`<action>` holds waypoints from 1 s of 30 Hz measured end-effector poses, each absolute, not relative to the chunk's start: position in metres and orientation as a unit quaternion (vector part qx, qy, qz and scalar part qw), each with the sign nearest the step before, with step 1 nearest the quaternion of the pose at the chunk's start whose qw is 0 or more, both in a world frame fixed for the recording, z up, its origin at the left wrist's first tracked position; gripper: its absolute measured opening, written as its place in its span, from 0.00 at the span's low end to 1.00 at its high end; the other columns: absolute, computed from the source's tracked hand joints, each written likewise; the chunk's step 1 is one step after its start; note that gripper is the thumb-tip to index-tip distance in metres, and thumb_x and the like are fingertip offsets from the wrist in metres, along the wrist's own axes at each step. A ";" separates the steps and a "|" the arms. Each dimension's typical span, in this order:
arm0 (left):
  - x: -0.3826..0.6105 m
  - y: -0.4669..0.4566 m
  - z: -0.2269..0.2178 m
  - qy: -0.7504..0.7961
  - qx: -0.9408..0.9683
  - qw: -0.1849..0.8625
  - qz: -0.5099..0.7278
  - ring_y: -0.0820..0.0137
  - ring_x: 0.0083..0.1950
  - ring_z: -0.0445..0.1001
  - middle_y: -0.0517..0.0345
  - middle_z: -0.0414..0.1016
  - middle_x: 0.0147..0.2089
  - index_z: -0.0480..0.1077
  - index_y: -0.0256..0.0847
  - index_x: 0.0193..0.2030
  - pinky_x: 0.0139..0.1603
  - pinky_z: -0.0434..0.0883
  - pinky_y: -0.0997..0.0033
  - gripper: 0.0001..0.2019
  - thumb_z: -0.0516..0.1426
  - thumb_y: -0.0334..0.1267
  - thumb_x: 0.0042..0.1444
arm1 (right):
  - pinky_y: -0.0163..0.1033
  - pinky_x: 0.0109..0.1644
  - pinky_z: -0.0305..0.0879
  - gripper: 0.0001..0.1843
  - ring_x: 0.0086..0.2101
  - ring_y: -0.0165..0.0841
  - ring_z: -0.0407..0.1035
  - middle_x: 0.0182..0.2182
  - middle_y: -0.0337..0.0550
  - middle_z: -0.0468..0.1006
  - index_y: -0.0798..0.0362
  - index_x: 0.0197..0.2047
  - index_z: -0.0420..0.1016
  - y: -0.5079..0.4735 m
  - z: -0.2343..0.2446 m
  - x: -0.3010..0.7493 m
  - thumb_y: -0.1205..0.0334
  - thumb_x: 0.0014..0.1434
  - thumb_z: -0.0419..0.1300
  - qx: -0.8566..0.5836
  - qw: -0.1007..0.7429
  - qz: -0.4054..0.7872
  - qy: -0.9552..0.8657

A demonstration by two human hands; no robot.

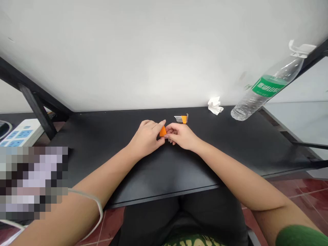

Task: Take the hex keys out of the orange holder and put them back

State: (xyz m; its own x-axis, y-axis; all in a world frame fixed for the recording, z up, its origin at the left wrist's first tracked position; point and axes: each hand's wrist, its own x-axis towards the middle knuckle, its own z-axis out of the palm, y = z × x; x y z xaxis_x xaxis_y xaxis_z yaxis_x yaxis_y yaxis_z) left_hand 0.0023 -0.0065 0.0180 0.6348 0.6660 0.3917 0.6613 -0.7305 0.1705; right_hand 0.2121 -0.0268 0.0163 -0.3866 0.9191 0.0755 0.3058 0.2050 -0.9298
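The left hand (147,137) and right hand (182,136) meet at the middle of the matte black tabletop (230,150), fingertips of both closed on a small orange plastic piece (163,131) pinched between them just above the surface. Near the hands at 1 o'clock lies a set of thin metal keys in an orange holder (181,119). Farther out at 2 o'clock sit a crumpled white tissue (215,105) and a clear plastic bottle with a green label (266,87). At 9 o'clock, well apart, lies a white power strip (19,134).
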 end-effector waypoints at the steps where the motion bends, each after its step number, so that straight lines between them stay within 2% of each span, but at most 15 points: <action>1: 0.002 -0.006 0.018 0.369 0.904 0.009 0.215 0.54 0.50 0.78 0.47 0.81 0.44 0.68 0.35 0.66 0.63 0.67 0.47 0.28 0.59 0.40 0.60 | 0.38 0.37 0.70 0.05 0.31 0.31 0.71 0.33 0.39 0.77 0.53 0.43 0.75 -0.027 0.017 0.215 0.61 0.65 0.63 -0.433 0.329 0.384 -0.746; 4: -0.001 -0.003 0.017 0.383 0.902 0.039 0.197 0.56 0.48 0.78 0.49 0.81 0.42 0.69 0.36 0.65 0.62 0.68 0.49 0.29 0.60 0.41 0.57 | 0.40 0.43 0.66 0.07 0.36 0.33 0.69 0.39 0.44 0.75 0.55 0.43 0.77 -0.027 0.023 0.229 0.59 0.68 0.63 -0.407 0.259 0.183 -0.857; 8: -0.007 0.005 0.016 0.399 0.900 0.064 0.165 0.56 0.48 0.78 0.51 0.81 0.43 0.68 0.36 0.66 0.60 0.69 0.50 0.29 0.58 0.40 0.58 | 0.43 0.45 0.61 0.09 0.40 0.38 0.68 0.39 0.49 0.74 0.56 0.36 0.79 -0.029 0.032 0.246 0.67 0.68 0.59 -0.426 0.098 0.032 -0.899; 11: -0.010 0.011 0.015 0.402 0.898 0.072 0.164 0.57 0.48 0.77 0.52 0.81 0.43 0.68 0.36 0.65 0.57 0.70 0.53 0.28 0.58 0.37 0.57 | 0.43 0.44 0.59 0.10 0.42 0.40 0.68 0.40 0.51 0.75 0.56 0.37 0.78 -0.031 0.032 0.245 0.70 0.68 0.57 -0.440 0.039 -0.008 -0.897; 15: -0.011 0.013 0.013 0.395 0.894 0.098 0.189 0.61 0.44 0.76 0.56 0.79 0.39 0.71 0.39 0.63 0.53 0.71 0.58 0.26 0.59 0.37 0.56 | 0.42 0.42 0.60 0.07 0.39 0.39 0.68 0.39 0.50 0.74 0.55 0.34 0.76 -0.034 0.030 0.238 0.72 0.63 0.59 -0.457 0.023 0.016 -0.889; 19: -0.013 0.015 0.012 0.391 0.888 0.121 0.208 0.63 0.42 0.76 0.57 0.79 0.37 0.72 0.40 0.61 0.49 0.72 0.61 0.24 0.59 0.39 0.57 | 0.38 0.36 0.59 0.06 0.33 0.34 0.67 0.35 0.44 0.74 0.53 0.32 0.72 -0.034 0.033 0.243 0.73 0.57 0.62 -0.465 0.067 0.123 -0.874; 23: -0.013 0.015 0.010 0.389 0.883 0.141 0.224 0.65 0.40 0.77 0.58 0.79 0.38 0.73 0.41 0.59 0.48 0.73 0.62 0.23 0.61 0.40 0.57 | 0.36 0.36 0.62 0.04 0.31 0.30 0.67 0.32 0.38 0.75 0.53 0.38 0.74 -0.030 0.037 0.252 0.71 0.62 0.61 -0.441 0.191 0.226 -0.847; 26: -0.011 0.010 0.010 0.387 0.876 0.153 0.245 0.66 0.39 0.77 0.58 0.80 0.39 0.73 0.42 0.59 0.49 0.74 0.63 0.23 0.62 0.41 0.57 | 0.37 0.39 0.65 0.07 0.33 0.31 0.69 0.33 0.39 0.77 0.52 0.42 0.77 -0.027 0.035 0.253 0.70 0.67 0.59 -0.408 0.275 0.213 -0.844; 30: -0.008 0.005 0.010 0.379 0.874 0.150 0.265 0.66 0.41 0.78 0.59 0.81 0.39 0.73 0.43 0.60 0.49 0.75 0.64 0.23 0.62 0.42 0.58 | 0.40 0.43 0.68 0.10 0.37 0.34 0.73 0.37 0.44 0.79 0.52 0.42 0.80 -0.025 0.030 0.250 0.71 0.69 0.56 -0.352 0.319 0.173 -0.863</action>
State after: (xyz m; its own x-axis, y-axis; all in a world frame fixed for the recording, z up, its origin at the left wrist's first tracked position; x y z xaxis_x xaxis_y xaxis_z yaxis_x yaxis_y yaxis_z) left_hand -0.0081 0.0051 0.0096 0.5726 0.7418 0.3490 0.5824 -0.6678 0.4636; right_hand 0.2503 -0.0254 0.0302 -0.5484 0.7176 0.4293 0.4966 0.6925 -0.5233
